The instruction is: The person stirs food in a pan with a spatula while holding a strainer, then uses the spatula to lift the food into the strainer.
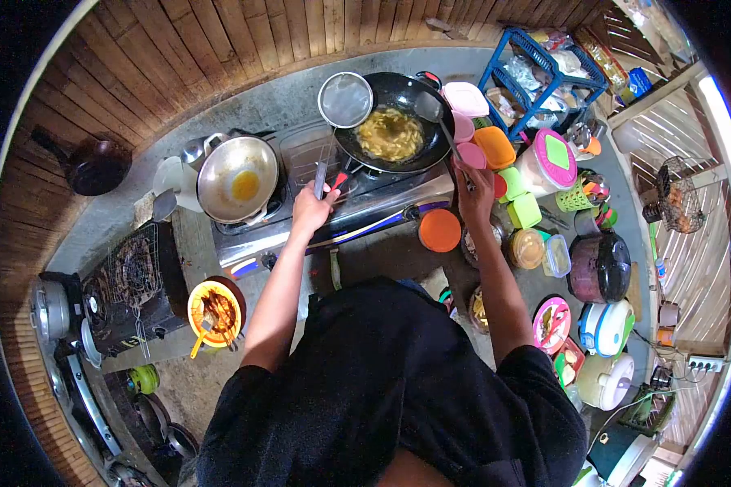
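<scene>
My left hand (313, 209) is closed around the handle of a round mesh strainer (345, 100), whose basket is over the left rim of a black wok (404, 166). Pale strips of food (388, 135) lie in bubbling oil at the wok's middle. To the right, my right hand (474, 191) grips the long handle of a metal spatula (429, 106); its blade is at the wok's right inner side. A red handle, probably the wok's, sticks out beside my left hand. On the left burner stands a silver pan (211, 188) with a little yellow oil (245, 185) in it.
Colourful plastic containers (494, 148) crowd the right of the stove (349, 213), below a blue rack (533, 49). An orange-lidded tub (440, 230) sits near the stove's front edge. At the left are a bowl of red sauce (217, 312) and a dark grill stove (130, 284).
</scene>
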{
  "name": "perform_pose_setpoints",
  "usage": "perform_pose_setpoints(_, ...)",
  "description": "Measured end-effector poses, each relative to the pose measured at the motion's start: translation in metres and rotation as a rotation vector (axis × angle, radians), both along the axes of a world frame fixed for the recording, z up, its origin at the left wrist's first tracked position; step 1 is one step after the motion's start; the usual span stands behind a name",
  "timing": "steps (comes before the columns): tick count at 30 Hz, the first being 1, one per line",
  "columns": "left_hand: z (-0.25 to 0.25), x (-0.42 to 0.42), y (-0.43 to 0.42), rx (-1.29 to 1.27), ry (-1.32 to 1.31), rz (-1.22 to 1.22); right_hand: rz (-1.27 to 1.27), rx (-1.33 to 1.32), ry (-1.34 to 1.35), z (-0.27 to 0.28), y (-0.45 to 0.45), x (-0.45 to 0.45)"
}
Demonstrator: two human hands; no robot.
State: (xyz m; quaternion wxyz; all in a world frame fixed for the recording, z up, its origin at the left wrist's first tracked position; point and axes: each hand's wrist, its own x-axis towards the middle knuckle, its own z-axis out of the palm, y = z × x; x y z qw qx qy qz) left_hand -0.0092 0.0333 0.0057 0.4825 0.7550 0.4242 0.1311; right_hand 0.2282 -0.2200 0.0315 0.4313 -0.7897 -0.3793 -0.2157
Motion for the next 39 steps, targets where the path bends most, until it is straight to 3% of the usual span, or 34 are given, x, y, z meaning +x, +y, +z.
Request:
perform_pose_setpoints(2, 0.0, 0.0, 0.0, 0.001, 0.008, 0.004, -0.016, -0.018, -0.075, 0.0, -0.003, 0.001)
perform_pose_setpoints(4, -0.004, 0.001, 0.002, -0.012, -0.009, -0.006, -0.115, -0.067, 0.021, -0.005, -0.008, -0.002)
perform_pose_setpoints(11, -0.015, 0.001, 0.005, 0.002, -0.024, -0.007, -0.052, -0.082, 0.069, -0.024, -0.014, -0.03)
perform_pose_setpoints(13, -0.009, 0.001, 0.003, 0.009, 0.001, -0.008, 0.117, 0.275, 0.632, -0.035, -0.007, -0.036)
perform_pose_setpoints(17, 0.001, 0.0, 0.0, -0.005, 0.014, -0.015, 0.147, 0.22, 0.62, -0.034, -0.004, -0.036)
perform_pose_setpoints(19, 0.0, 0.0, 0.001, 0.017, 0.003, -0.022, 0.11, 0.016, 0.457, -0.024, -0.004, -0.035)
perform_pose_setpoints(22, -0.002, 0.0, 0.001, -0.006, -0.001, -0.001, 0.158, 0.166, 0.277, -0.022, 0.007, -0.026)
perform_pose_setpoints(25, -0.008, 0.0, 0.003, 0.003, -0.039, -0.013, 0.038, 0.056, 0.127, -0.009, 0.006, -0.016)
perform_pose_setpoints(32, -0.012, 0.001, 0.004, 0.0, -0.04, -0.016, -0.075, -0.015, 0.104, -0.005, 0.01, -0.008)
perform_pose_setpoints(35, -0.012, 0.001, 0.004, 0.018, -0.014, -0.021, -0.149, -0.054, 0.281, -0.006, 0.019, -0.009)
perform_pose_setpoints(39, -0.01, 0.001, 0.003, 0.008, -0.028, -0.007, 0.06, 0.23, 0.729, -0.022, 0.029, -0.001)
